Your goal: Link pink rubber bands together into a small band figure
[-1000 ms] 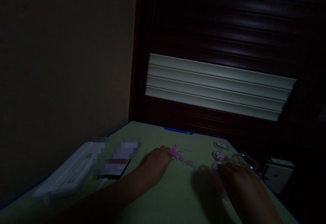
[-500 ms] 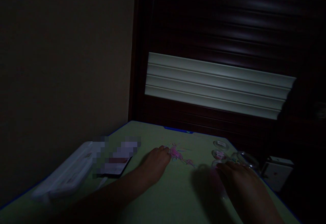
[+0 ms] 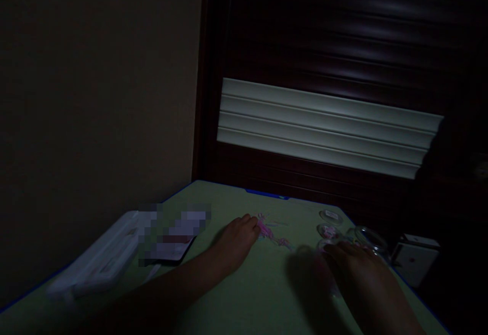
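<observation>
Near the middle of the green table top (image 3: 224, 198), my left hand (image 3: 241, 236) has its fingers curled down at the left end of a small pile of pink and pastel strands (image 3: 267, 229). What its fingertips hold, if anything, is hidden. My right hand (image 3: 353, 261) is over a clear round container with something pink in it (image 3: 323, 269), its fingers bent around the top. Behind that hand lie a small round case with pink contents (image 3: 328, 231) and a clear round lid (image 3: 331, 216).
On the left are a long white case (image 3: 102, 256) and a partly pixelated phone-like device (image 3: 177, 238). Another clear round container (image 3: 369, 238) is at the right edge. Beyond that edge stands a white box (image 3: 415, 259). A wall rises on the left.
My left hand has shifted slightly to the right, further over the pink strands. My right hand has stayed almost in place at the container.
</observation>
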`<state>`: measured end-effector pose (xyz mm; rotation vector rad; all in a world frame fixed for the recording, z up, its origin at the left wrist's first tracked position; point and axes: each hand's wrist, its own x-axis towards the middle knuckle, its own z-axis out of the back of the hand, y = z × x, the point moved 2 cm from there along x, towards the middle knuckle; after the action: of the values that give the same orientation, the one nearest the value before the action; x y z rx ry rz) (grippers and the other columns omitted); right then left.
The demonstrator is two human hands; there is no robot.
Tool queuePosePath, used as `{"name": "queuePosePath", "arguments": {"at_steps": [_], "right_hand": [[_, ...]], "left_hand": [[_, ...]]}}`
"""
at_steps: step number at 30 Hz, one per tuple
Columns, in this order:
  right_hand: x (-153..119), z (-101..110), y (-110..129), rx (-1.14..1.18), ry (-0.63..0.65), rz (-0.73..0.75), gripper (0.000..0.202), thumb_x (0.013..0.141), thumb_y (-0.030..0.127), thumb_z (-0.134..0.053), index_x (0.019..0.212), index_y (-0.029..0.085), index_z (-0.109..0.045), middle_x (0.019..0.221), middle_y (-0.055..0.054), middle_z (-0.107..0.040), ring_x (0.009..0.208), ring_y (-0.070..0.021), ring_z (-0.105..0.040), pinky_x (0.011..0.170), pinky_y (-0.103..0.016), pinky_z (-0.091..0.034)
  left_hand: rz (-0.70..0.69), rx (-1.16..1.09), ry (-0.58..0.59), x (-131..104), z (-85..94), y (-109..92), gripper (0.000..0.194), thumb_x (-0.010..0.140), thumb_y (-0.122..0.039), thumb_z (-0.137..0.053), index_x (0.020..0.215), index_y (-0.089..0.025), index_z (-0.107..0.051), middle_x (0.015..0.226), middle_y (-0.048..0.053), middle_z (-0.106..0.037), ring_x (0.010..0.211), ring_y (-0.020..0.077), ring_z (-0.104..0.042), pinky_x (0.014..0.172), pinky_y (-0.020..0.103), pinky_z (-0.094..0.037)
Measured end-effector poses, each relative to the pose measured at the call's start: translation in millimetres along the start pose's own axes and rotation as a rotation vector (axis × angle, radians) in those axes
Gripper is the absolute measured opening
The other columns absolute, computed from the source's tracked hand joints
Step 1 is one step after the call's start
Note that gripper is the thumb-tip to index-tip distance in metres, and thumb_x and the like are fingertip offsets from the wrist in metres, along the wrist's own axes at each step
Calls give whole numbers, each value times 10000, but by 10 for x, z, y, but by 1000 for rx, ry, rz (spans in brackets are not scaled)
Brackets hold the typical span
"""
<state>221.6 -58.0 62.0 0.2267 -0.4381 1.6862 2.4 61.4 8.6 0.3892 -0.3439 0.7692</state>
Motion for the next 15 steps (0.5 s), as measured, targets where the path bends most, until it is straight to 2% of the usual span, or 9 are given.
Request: {"name": "queuePosePath", "arguments": {"at_steps": [5, 15], "right_hand": [[12, -34, -19, 9, -22, 19, 264, 773, 93, -447, 824, 250, -652, 850, -35, -676, 777, -221, -624, 691, -345, -410], [34, -37, 3, 1, -44, 29, 247, 783, 99, -444, 819, 220, -656, 854, -48, -677, 772, -220, -626, 671, -333, -396]], "left_hand": [[-26, 29, 17, -2, -48, 13, 182, 834, -46, -442, 922, -147, -564, 962, 67, -558, 887, 204, -489, 770, 328, -416], [6, 11, 4, -3, -144, 44, 164, 841, -70, -454, 905, -156, -578, 922, 61, -556, 874, 209, -494, 752, 333, -414]]}}
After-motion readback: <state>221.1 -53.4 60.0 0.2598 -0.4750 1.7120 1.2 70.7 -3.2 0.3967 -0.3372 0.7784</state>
